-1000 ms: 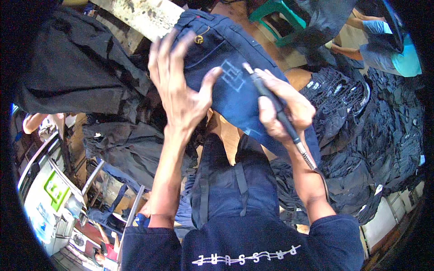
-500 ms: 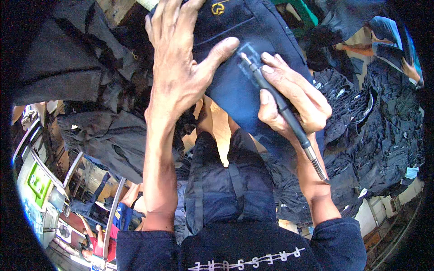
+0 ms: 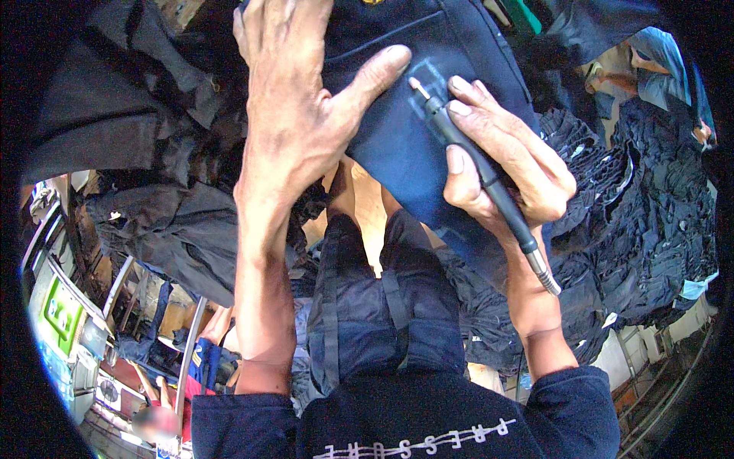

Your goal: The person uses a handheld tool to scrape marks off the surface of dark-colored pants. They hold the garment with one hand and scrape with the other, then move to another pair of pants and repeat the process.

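A: ok so what's changed over there?

B: Tip of that pen-shaped tool (image 3: 497, 187). A second ago it sat at the right edge of the pale lines (image 3: 430, 67) on the blue garment (image 3: 394, 157); now it's in among them. Can't tell from here if it's actually touching the cloth, it's kinda blurry.

A: And the hands?

B: Right hand (image 3: 524, 145) is wrapped round the tool, thumb on the near side, fingers on the far side, same hold as before. Left hand (image 3: 290, 107) isn't gripping anything that I can see, just laid flat over the left part of the garment, thumb stuck out to the right. Its thumb is nearer the tip than it was.

A: So what's that mean for the job?

B: My read: the work is on the marked patch now, not next to it, and the left hand is probably steadying the cloth. That thumb's a bit close for my liking tbh.

A: Where's the garment exactly?

B: Far side of the person's knees, between a big dark cloth (image 3: 92, 99) on the left and a heap of dark clothes (image 3: 657, 206) on the right.
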{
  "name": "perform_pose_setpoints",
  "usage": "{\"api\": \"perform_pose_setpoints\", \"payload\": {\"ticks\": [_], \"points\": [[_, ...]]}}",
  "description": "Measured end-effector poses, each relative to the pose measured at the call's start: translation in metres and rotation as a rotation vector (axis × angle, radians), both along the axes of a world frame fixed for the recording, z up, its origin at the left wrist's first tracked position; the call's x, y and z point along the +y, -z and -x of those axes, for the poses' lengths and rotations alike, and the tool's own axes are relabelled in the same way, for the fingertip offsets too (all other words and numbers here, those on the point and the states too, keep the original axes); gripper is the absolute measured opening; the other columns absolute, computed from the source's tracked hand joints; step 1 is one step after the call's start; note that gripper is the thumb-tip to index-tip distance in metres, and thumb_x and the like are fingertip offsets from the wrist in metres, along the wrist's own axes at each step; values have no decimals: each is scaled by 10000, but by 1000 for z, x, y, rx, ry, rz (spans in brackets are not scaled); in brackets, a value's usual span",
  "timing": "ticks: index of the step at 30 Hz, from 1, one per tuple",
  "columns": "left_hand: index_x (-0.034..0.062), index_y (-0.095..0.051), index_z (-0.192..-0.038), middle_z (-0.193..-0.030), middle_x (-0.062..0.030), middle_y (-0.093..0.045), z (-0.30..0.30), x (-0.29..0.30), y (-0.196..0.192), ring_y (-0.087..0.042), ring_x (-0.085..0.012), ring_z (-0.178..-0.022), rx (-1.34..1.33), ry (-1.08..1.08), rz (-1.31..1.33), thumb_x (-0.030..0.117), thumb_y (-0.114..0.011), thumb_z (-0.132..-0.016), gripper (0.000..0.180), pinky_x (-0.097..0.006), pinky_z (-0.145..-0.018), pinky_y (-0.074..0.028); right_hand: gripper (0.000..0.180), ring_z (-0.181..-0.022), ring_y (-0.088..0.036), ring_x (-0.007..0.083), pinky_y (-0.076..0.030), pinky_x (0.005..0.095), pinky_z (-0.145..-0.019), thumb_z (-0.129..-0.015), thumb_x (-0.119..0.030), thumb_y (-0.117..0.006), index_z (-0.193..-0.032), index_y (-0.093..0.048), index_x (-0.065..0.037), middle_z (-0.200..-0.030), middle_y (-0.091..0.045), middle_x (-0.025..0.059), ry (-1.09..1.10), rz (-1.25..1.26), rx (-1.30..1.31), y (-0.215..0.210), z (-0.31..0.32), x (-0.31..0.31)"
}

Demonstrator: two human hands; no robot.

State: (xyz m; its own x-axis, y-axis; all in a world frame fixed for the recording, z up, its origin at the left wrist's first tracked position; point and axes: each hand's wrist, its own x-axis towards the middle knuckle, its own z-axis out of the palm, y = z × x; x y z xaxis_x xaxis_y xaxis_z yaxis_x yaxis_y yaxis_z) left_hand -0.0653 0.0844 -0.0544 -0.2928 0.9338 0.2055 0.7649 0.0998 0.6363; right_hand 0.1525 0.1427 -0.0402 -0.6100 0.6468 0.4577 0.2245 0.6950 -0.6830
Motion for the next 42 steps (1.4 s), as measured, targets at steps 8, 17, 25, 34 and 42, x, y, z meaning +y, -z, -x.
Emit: {"api": "perform_pose_setpoints", "payload": {"ticks": [8, 17, 25, 34, 42], "points": [[81, -511, -1564, -1682, -224, -384, -3, -1, -1, -330, -408, -1570, -32, -13, 27, 267, -830, -886, 772, -510, -1298, -273, 252, -1013, -812, 343, -650, 479, -987, -778, 7, -785, -1023, -800, 66, -965, -806, 186, -12, 5, 2, 1, -4, 1], [71, -527, -1558, -1682, -218, -392, -13, -1, 1, -357, -390, -1564, -22, -24, -99, 278, -847, -884, 774, -497, -1287, -304, 243, -1007, -809, 373, -650, 505, -968, -801, -8, -753, -1024, -782, 83, -967, -796, 227, -15, 13, 12, 5, -8, -1], [62, -525, -1563, -1679, -215, -398, -5, 0, 6, -364, -387, -1561, 16, -38, -12, 293, -851, -881, 790, -495, -1285, -314, 261, -1044, -796, 422, -637, 530, -982, -863, -47, -688, -1066, -749, 105, -1037, -785, 311, -53, 36, -39, -2, -15, -1], [54, -514, -1572, -1679, -219, -394, -3, 1, 8, -363, -383, -1565, 46, -31, 6, 305, -842, -892, 796, -492, -1288, -310, 247, -1042, -795, 426, -635, 528, -984, -873, -53, -667, -1054, -749, 93, -1042, -784, 313, -55, 79, -62, -6, -18, -1], [49, -501, -1581, -1681, -224, -391, -12, 3, 5, -357, -390, -1569, 65, -28, -35, 311, -834, -898, 804, -495, -1295, -293, 244, -1044, -793, 430, -626, 545, -992, -886, -64, -652, -1054, -735, 91, -1053, -778, 325, -61, 113, -57, -6, -25, -3]]}}
